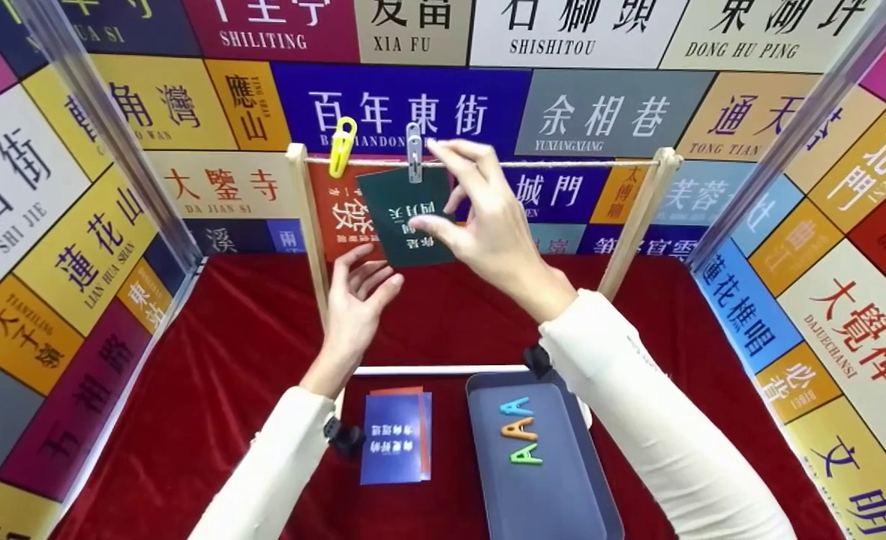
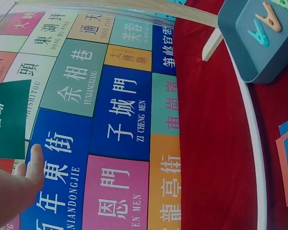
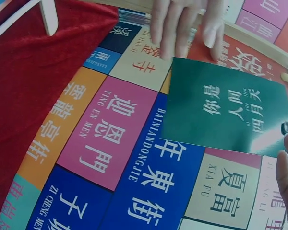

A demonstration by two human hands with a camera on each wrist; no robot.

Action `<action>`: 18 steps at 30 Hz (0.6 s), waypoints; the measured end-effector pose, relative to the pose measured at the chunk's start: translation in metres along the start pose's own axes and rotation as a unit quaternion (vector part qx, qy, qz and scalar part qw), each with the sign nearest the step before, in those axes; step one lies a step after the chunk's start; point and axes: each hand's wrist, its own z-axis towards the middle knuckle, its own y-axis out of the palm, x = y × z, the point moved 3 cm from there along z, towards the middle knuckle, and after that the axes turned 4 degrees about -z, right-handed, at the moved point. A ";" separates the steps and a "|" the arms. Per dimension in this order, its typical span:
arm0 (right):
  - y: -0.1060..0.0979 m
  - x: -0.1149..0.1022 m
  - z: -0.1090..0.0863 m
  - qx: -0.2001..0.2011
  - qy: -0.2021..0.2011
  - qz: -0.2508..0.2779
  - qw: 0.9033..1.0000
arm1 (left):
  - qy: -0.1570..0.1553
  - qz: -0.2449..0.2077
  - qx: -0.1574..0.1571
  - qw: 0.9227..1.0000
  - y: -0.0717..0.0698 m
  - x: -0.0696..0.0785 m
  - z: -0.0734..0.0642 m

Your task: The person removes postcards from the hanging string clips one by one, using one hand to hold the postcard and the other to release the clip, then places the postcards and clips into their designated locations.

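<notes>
Both hands flank the green card hanging from the grey clothespin.

I am looking into a little booth, with bright sign walls, clear corner posts and red cloth.

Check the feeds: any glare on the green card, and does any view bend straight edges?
Right wrist: a bright glare patch whitens the green card near the clip, though its characters are legible; left wrist: the white rail bows, probably lens distortion, since it looks straight in the head view; head: no strong glare on the card.
</notes>
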 end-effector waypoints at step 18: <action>0.009 -0.003 0.040 -0.057 0.173 -0.001 0.983 | -0.040 -0.085 0.032 0.995 0.005 -0.006 0.007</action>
